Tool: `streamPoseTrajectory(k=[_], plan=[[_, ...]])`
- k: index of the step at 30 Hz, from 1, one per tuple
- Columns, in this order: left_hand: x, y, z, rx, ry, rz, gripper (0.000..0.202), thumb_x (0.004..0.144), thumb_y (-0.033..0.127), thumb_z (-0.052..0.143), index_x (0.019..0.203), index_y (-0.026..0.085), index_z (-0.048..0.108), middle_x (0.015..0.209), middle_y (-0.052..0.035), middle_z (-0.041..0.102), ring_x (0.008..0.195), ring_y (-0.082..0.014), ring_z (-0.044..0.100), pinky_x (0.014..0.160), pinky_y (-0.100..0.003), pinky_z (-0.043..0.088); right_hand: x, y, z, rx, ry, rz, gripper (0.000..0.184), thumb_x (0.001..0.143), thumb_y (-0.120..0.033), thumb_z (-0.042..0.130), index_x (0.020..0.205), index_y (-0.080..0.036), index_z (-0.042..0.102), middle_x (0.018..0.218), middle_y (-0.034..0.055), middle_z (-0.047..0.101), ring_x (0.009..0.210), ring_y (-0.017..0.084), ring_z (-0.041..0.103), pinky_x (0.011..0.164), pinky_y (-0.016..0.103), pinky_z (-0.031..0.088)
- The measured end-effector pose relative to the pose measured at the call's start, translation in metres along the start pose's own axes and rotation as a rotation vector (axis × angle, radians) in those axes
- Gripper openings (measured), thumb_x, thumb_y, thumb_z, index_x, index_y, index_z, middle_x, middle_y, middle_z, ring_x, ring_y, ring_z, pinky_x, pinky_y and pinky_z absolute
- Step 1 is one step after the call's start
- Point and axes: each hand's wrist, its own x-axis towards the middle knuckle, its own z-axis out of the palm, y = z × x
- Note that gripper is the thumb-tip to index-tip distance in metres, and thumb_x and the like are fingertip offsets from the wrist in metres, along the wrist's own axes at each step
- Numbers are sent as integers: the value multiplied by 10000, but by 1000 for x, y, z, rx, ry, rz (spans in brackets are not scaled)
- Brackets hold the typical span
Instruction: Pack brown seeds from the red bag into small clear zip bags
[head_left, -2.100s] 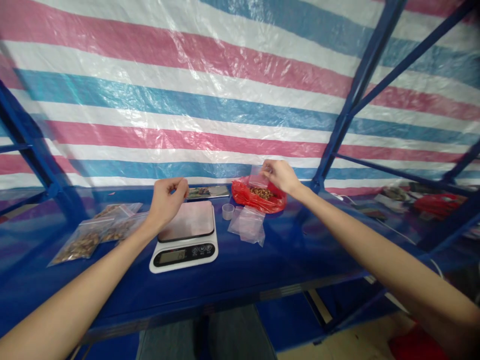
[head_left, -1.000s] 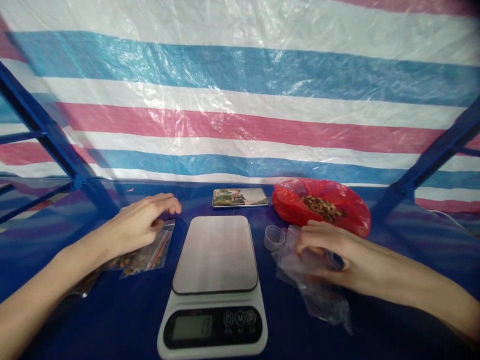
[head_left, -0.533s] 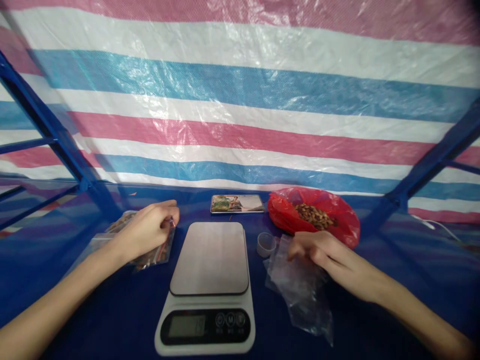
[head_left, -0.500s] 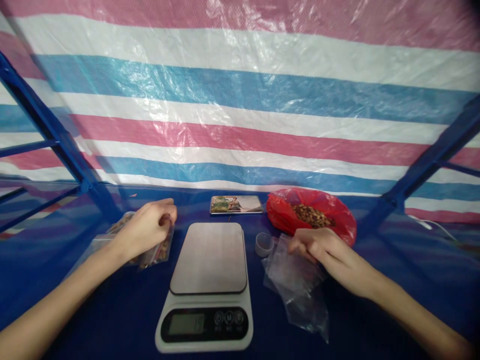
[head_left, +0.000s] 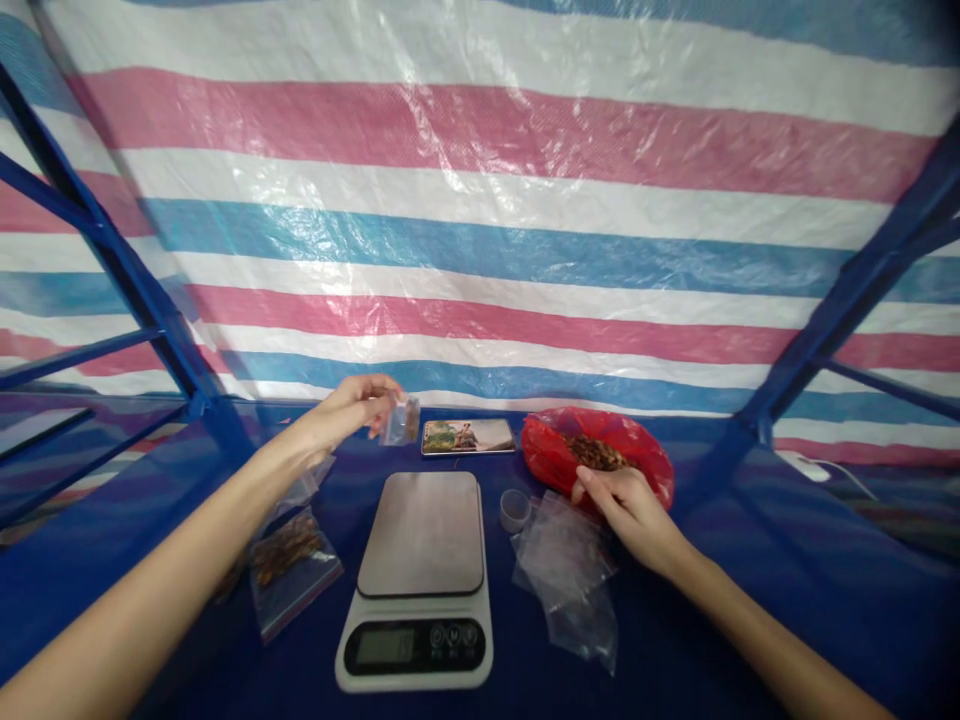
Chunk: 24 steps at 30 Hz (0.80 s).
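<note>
Above the far left corner of the scale (head_left: 420, 535), your left hand (head_left: 349, 408) holds a small clear bag (head_left: 400, 420) in the air, its fingers pinched on the bag's edge; the bag looks empty or nearly so, though it is too small to be sure. Your right hand (head_left: 626, 505) rests on the tabletop (head_left: 750, 600) just in front of the red bag of nuts (head_left: 596, 455), fingers curled narrow and touching the top of the heap of empty clear bags (head_left: 566, 570); you cannot tell whether they grip one. A small plastic cup (head_left: 514, 510) stands between the scale and that heap, a phone (head_left: 468, 437) lies behind the scale, and filled bags (head_left: 289, 560) lie to the left under your forearm. The scale's plate is bare, so this reads as the start of a fresh portion: a bag in hand, nothing yet weighed. The next move likely calls for opening the bag's mouth with both hands, close to the red bag, and keeping it wide enough that no nuts spill onto the tabletop.
</note>
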Motion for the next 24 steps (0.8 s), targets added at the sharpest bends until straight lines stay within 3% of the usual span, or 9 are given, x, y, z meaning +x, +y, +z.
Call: streamPoseTrajectory(k=[3,8,12,17,20,24], plan=[[16,32,15,-128,-46,55,268,703,256,793,925,139,697,739,-29,677,572,-113,590,557,-248,491,1,0,0,1,44,-5,601,1045,-584,398,690,-240,739,606,37,690,574,241,677,587,337,532],[37,74,30,-312,-91,179,256,702,193,821,927,121,723,843,-66,743,728,-164,709,729,-301,588,2,-2,2,-7,73,-15,583,1048,-551,408,668,-247,729,620,35,707,566,247,694,570,344,540],[46,81,34,-442,-163,214,296,724,225,864,965,83,767,961,-120,783,858,-189,732,880,-337,592,4,1,0,-10,109,-5,558,1048,-520,431,653,-246,715,628,33,717,560,246,694,572,349,525],[49,71,35,-418,-258,194,268,714,293,894,875,106,790,943,-117,789,869,-197,732,889,-339,577,1,1,2,-44,256,2,542,1038,-494,461,632,-247,721,539,17,668,441,210,608,492,335,447],[47,69,39,-303,-372,202,255,775,371,837,811,124,786,875,-115,774,809,-199,719,780,-326,561,6,-26,9,-21,329,-84,536,1031,-490,466,620,-241,703,549,27,674,456,201,612,506,325,456],[45,70,48,-183,-347,265,241,788,357,787,699,144,721,683,-30,651,618,-113,567,581,-252,421,50,-92,9,14,306,-168,434,1023,-460,470,750,-212,697,660,38,678,577,185,609,585,314,466]])
